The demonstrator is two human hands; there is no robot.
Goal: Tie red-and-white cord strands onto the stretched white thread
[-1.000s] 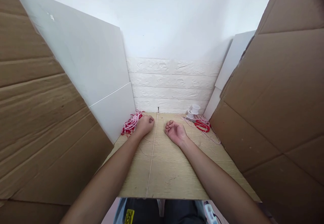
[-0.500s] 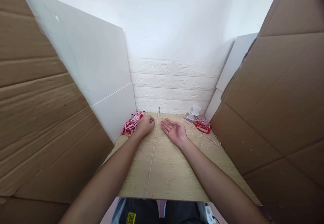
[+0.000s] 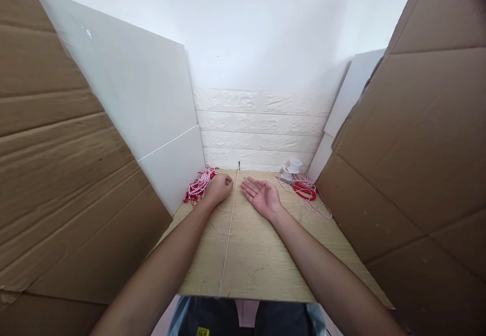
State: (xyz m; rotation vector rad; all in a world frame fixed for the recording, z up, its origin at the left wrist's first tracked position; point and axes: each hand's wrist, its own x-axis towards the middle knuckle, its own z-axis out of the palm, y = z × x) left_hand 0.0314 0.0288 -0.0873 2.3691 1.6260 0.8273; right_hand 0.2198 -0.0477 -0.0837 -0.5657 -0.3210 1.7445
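Note:
A pale cord (image 3: 229, 240) runs taut down the middle of the wooden tabletop, from a small dark hook (image 3: 239, 164) at the wall to the front edge. Just left of it lies my left hand (image 3: 219, 188), fingers curled in; whether anything is inside them is hidden. My right hand (image 3: 261, 197) rests palm up on the cord's other side, its fingers stretched out and nothing on the palm. Beside my left hand sits a tangled heap of red and pink-white cords (image 3: 200, 184).
Red-handled scissors (image 3: 305, 191) lie at the back right among pink-white cords, by white plastic spools (image 3: 293, 165). Loose thread bits are scattered over the tabletop (image 3: 261, 270). Cardboard panels (image 3: 410, 174) stand on both sides, and a white brick-patterned wall (image 3: 261, 123) closes the back.
Both hands and the cord stay in place. Only the camera view has shifted very slightly, and my legs below the table edge appear a little moved.

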